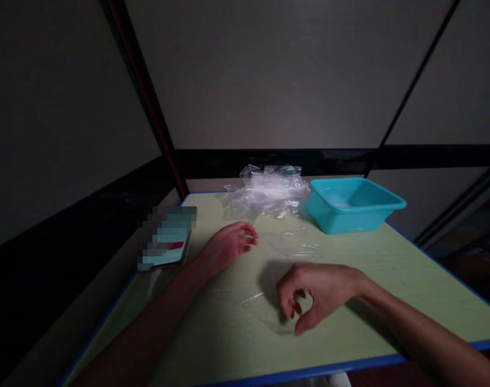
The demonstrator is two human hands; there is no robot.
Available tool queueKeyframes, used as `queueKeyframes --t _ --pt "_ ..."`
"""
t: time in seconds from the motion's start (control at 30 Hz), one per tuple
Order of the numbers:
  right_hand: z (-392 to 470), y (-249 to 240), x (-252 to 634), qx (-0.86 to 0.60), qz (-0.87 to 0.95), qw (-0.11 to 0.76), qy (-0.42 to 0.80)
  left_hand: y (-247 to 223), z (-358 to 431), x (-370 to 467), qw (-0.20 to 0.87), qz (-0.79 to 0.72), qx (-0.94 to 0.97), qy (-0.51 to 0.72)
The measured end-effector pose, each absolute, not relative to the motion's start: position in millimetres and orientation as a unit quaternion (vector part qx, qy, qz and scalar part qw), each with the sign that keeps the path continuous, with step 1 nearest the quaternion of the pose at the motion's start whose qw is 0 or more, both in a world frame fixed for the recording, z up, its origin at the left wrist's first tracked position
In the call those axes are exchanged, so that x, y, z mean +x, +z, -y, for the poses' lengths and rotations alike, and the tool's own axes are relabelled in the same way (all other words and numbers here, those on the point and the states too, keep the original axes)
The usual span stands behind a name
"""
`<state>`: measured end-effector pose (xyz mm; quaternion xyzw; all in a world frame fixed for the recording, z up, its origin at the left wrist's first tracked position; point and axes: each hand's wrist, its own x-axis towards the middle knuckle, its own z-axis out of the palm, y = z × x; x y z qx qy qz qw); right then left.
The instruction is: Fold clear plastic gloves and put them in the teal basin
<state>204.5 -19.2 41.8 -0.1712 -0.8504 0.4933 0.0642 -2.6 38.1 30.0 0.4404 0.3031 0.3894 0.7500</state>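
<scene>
Loosely curved right fingers (285,299) by clear film (274,325), left fingers (248,232) partly spread, both empty

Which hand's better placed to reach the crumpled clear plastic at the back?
Probably the left hand: it's nearer the crumpled clear plastic and looks empty. The right hand is closer to the front edge of the table.

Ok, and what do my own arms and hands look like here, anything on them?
Your left hand and right hand are bare, with no gloves. The left forearm and right forearm look slim and uncovered, with no sleeve in view. I see no watch or bracelet, and can't make out any rings or markings in this dim light.
</scene>
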Motion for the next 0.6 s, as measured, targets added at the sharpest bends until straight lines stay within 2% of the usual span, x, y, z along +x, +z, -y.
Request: queueKeyframes --t 0.1,0.2,0.43,0.6 --pt "28.9 42.9 199.7 -0.128 0.902 0.025 0.412 31.6 -35.4 -9.5 0.772 -0.274 0.518 0.246" --pt "31.9 42.9 199.5 -0.13 0.942 0.004 0.311 34.4 -33.2 -18.9 0.749 -0.274 0.583 0.155" --pt "43.4 43.8 197.7 -0.176 0.968 -0.004 0.178 36.0 -32.4 -36.7 0.696 -0.288 0.652 0.082" --pt "43.2 41.3 195.8 -0.169 0.968 -0.001 0.186 35.3 -32.5 -38.6 0.634 -0.305 0.708 0.069"
